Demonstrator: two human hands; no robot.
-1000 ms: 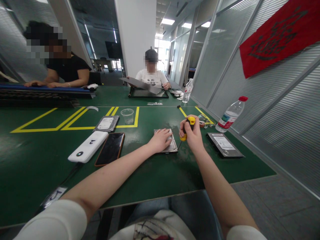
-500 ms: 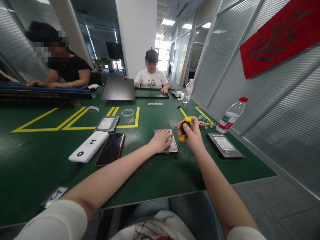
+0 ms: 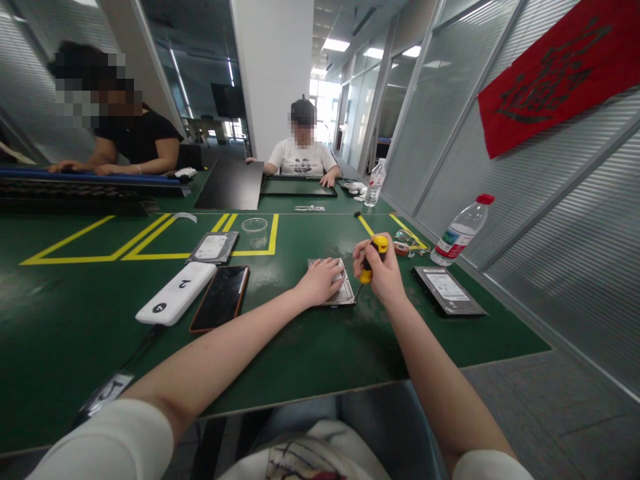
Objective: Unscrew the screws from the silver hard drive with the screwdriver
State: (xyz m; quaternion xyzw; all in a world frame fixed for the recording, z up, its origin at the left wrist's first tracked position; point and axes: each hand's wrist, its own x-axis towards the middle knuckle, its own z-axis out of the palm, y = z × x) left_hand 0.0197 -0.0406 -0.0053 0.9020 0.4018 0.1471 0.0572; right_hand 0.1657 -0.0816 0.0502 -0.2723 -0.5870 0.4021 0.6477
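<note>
A silver hard drive [image 3: 345, 295] lies flat on the green table [image 3: 310, 340] in front of me. My left hand [image 3: 320, 280] rests on top of it, fingers curled over its surface, pressing it down. My right hand [image 3: 383, 270] is closed around a yellow-and-black screwdriver [image 3: 373, 252], held nearly upright with its thin shaft pointing down at the drive's near right corner.
Another hard drive [image 3: 447, 290] lies to the right, a third hard drive [image 3: 214, 247] at the left near a clear plastic cup [image 3: 255, 233]. A phone [image 3: 220, 297] and white power bank [image 3: 176, 292] sit left. A water bottle [image 3: 461, 230] stands right. Two people work at the far side.
My right hand with the screwdriver has shifted slightly left towards the drive. The person opposite has laid a dark panel down flat on the table.
</note>
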